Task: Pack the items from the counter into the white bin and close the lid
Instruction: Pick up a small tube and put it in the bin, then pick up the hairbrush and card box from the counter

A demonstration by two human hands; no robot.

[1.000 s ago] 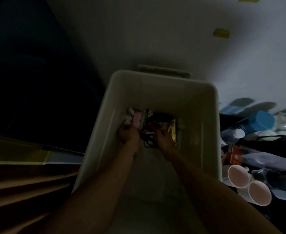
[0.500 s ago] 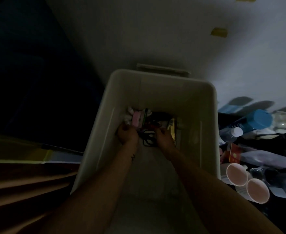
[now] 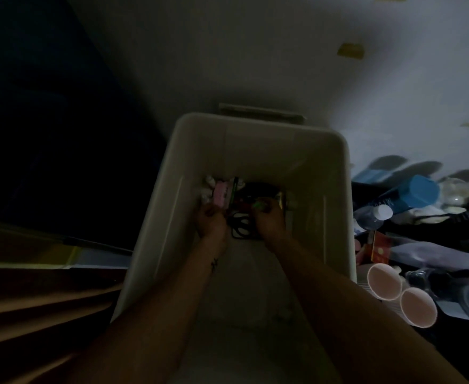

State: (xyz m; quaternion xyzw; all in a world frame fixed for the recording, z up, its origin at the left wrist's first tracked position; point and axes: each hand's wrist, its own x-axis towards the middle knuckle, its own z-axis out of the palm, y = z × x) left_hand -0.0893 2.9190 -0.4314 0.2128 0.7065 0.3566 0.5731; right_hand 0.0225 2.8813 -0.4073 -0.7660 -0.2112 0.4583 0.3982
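Observation:
The white bin [image 3: 258,139] stands open below me, and both my arms reach deep into it. At its bottom lie a pink box [image 3: 222,193], small white bottles [image 3: 206,189], a gold packet [image 3: 282,199] and black scissors [image 3: 241,229]. My left hand [image 3: 210,221] sits beside the pink box with its fingers curled; the dim light hides whether it holds anything. My right hand [image 3: 269,220] is just right of the scissors, and its fingertips pinch a small green item [image 3: 258,205].
On the counter right of the bin lie a blue-capped bottle [image 3: 410,194], a clear bottle with a white cap [image 3: 377,214], a red box [image 3: 378,246], two pink cups [image 3: 385,281] and plastic bags [image 3: 432,250]. A pale wall rises behind. Left of the bin it is dark.
My right hand has shifted slightly farther into the pile, and the green item now shows at its fingertips. My left hand has stayed by the pink box.

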